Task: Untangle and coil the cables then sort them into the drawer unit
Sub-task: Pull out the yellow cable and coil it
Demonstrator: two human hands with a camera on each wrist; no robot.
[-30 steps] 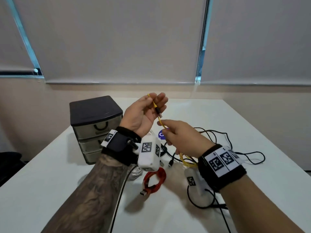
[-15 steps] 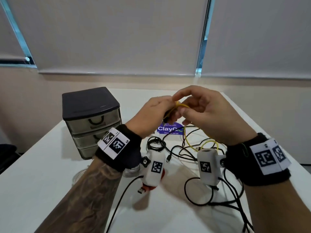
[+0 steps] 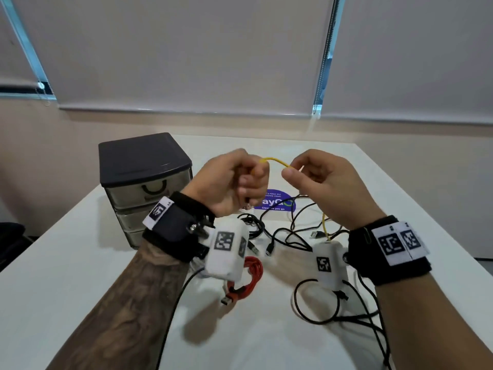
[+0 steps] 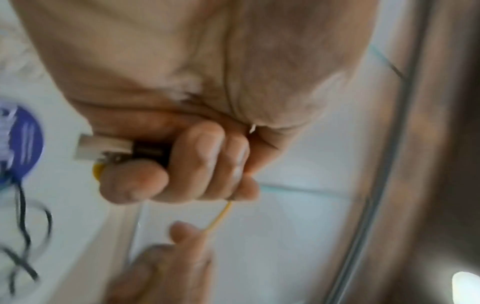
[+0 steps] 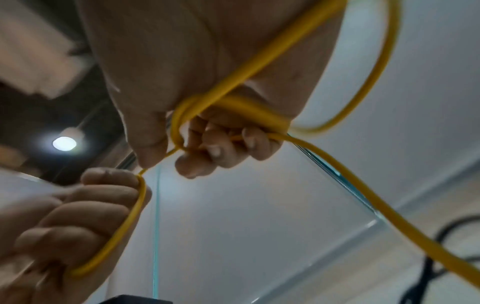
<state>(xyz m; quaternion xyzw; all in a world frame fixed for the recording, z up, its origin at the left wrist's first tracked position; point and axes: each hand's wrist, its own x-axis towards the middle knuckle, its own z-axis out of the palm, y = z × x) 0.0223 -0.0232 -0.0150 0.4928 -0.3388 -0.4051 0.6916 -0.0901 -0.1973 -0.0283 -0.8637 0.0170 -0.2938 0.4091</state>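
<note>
A thin yellow cable [image 3: 277, 161] spans the gap between my two raised hands above the table. My left hand [image 3: 234, 180] is curled in a fist around it, gripping the cable's USB plug [image 4: 103, 149]. My right hand [image 3: 314, 177] pinches the yellow cable [image 5: 233, 82] between thumb and fingers, and loops of it pass under the palm; the rest hangs down toward the table [image 3: 325, 225]. The dark-topped drawer unit [image 3: 145, 182], with its drawers shut, stands at the left back. A coiled red cable [image 3: 246, 279] lies below my left wrist.
Tangled black cables [image 3: 293, 231] lie on the white table [image 3: 66, 276] under and between my hands, more trailing to the right front [image 3: 368, 313]. A blue sticker [image 3: 277, 202] sits mid-table. Behind are a wall and window blinds.
My hands, close together half a second ago, have drawn apart, stretching a short length of yellow cable between them. The left hand has closed into a fist round the plug end.
</note>
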